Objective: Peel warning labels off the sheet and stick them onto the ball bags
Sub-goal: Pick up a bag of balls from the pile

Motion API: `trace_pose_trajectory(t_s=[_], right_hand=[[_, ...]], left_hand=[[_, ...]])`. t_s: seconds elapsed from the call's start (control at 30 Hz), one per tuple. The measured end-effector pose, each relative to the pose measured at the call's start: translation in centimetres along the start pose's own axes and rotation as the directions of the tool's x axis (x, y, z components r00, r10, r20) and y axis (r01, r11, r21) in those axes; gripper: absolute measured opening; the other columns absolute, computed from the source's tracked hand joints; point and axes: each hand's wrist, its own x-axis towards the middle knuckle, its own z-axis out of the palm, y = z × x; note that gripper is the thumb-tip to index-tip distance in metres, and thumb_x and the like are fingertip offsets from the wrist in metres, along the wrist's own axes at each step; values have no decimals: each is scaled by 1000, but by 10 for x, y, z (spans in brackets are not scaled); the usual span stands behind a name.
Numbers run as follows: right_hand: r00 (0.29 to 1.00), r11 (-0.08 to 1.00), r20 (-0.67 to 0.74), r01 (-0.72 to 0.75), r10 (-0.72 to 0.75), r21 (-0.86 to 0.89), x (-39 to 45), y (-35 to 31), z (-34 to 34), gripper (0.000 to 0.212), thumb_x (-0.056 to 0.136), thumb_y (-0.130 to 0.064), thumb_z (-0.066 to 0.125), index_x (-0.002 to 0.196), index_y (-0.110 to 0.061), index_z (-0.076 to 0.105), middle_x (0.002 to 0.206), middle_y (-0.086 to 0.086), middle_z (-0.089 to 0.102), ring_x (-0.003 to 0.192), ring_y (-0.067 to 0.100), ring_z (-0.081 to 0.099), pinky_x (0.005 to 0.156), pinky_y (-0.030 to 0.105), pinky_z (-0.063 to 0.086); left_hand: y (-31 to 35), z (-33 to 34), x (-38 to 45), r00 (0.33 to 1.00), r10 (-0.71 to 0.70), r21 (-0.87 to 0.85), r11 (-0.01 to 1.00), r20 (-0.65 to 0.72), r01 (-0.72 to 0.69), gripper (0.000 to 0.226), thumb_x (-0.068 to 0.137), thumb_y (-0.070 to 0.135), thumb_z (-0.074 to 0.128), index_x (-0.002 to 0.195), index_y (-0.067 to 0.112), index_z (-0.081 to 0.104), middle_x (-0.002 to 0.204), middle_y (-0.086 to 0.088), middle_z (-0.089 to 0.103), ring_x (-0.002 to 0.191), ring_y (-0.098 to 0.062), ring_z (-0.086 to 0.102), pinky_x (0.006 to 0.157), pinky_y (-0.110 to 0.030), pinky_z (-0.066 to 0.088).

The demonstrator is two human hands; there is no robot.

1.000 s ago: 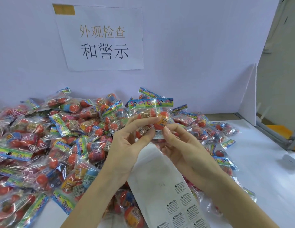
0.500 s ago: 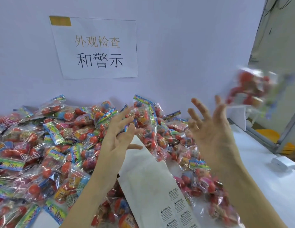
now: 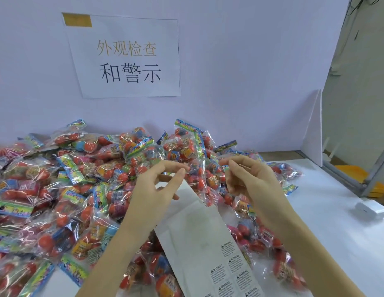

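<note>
A big pile of clear ball bags [image 3: 79, 189] with red balls covers the left and middle of the white table. The label sheet [image 3: 197, 232] lies on the pile between my forearms, with warning labels [image 3: 229, 271] left at its near end. One ball bag [image 3: 186, 155] stands up on top of the pile. My left hand [image 3: 161, 185] pinches that bag's clear edge between thumb and forefinger. My right hand [image 3: 251, 179] hovers just right of the bag. Its fingers are curled, thumb against forefinger, and I see nothing in them.
A paper sign [image 3: 126, 56] hangs on the pale back wall. A white foam divider [image 3: 315, 129] stands at the table's right rear. A small white object [image 3: 369, 209] lies on the bare table [image 3: 326, 221] at right. Beyond the metal frame is a yellow bin [image 3: 354, 172].
A second ago both hands held a bag with a label on it. The right hand then tossed it away to the right. Both hands have come back, and the left pinches another bag.
</note>
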Motion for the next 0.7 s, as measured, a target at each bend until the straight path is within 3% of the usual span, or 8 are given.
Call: trace_pose_trajectory(t_s=[0.1,0.2,0.3,0.4,0.47,0.53,0.63,0.7], right_hand=[[999,981,-48,-32,23,-191,4,5,-2,24,108,-16,55,98,-17,77,71,2,71,61,18,63,62,27,53],[998,919,-59,-37,15,-394,7,12,-5,23,106,-10,57,95,-20,75,73,-1,74,62,14,68,58,19,52],[999,730,-53,-32,-6,-683,10,22,-9,21,103,-10,60,97,-27,71,85,-10,73,76,6,67,62,9,49],[1000,569,13,20,-15,-822,10,27,-13,21,101,-11,65,111,-27,72,106,-10,67,92,7,63,70,2,41],[993,489,119,95,17,-867,11,30,-15,26,99,-23,70,125,-27,72,116,-8,65,103,12,58,88,10,43],[974,383,203,150,102,-911,11,34,-14,40,96,-42,72,135,-32,66,121,-8,62,113,18,51,104,30,39],[966,297,205,151,160,-943,9,42,-8,56,94,-50,71,146,-37,55,126,-9,53,114,20,36,108,40,34],[976,304,178,133,126,-943,8,45,-4,51,94,-46,71,143,-38,57,125,-8,51,110,18,30,106,39,32]], left_hand=[[-1,1,0,1000,2,25,1000,3,-2,10,99,19,69,101,24,78,96,16,74,87,-8,69,61,-14,54],[-3,0,1,999,14,70,997,32,-16,8,99,19,70,98,24,78,94,18,73,84,-6,68,63,-20,58],[-5,1,-2,991,84,192,976,101,-102,11,97,15,73,96,26,77,97,20,72,86,-8,67,70,-20,56],[-6,7,-6,972,118,228,960,205,-164,15,96,14,75,95,29,77,99,17,71,89,-11,68,73,-18,54],[-8,11,-8,962,123,242,953,243,-183,15,96,16,75,96,31,76,98,14,70,89,-13,67,76,-20,54],[-10,12,-9,958,122,257,948,258,-190,13,97,18,75,96,31,76,98,14,69,88,-15,66,78,-22,54],[-11,11,-8,959,112,256,950,259,-180,11,97,20,75,96,31,76,97,15,68,87,-15,66,79,-26,55],[-12,11,-8,959,109,255,951,261,-177,11,97,20,75,96,31,76,98,17,67,89,-15,66,79,-27,55]])
